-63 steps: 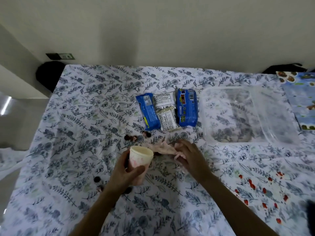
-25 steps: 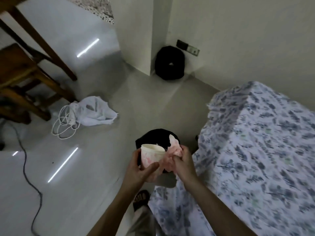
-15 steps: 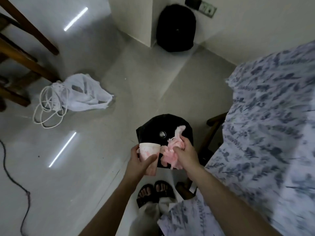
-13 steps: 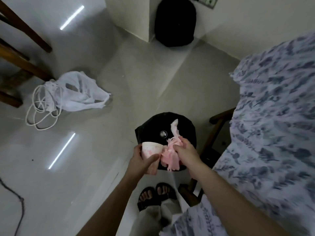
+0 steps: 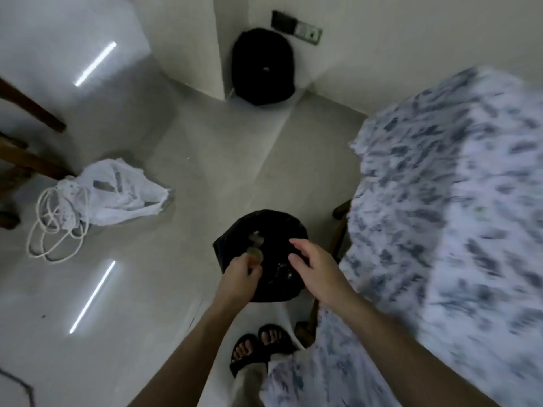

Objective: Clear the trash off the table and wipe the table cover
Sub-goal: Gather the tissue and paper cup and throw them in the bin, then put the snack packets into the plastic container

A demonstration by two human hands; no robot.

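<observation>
The person's 2 sandalled feet (image 5: 258,345) are standing on the pale floor (image 5: 147,289), just below both wrists and beside the hanging edge of the floral table cover (image 5: 440,230). Above them both bare arms are reaching out over a black-lined trash bin (image 5: 264,230).

The left hand (image 5: 239,279) is hovering over the near left part of the bin's mouth, its fingers (image 5: 252,270) curling loosely. Just past its fingertips a small round blurred shape is showing, possibly the cup (image 5: 255,253), and I cannot tell whether the fingers are touching it or whether it is already loose inside the bin.

The right hand (image 5: 316,268) is spreading open over the bin's right side, fingers (image 5: 296,243) apart and slightly bent, and it is gripping nothing. Beyond those fingertips, deeper in the dark liner, a faint pale smear is showing, too blurred to name.

To the right of the right hand the table cover is draping down, smeared by motion, with a dark wooden leg (image 5: 338,230) peeking out beside it.

Far off to the left of the left hand, a crumpled white plastic bag (image 5: 117,195) is lying on the floor with a coil of white cord (image 5: 55,230) touching it, near brown wooden furniture legs (image 5: 26,160).

Furthest beyond the fingertips, a black backpack (image 5: 263,67) is leaning in the wall corner, under a wall socket (image 5: 296,32).
</observation>
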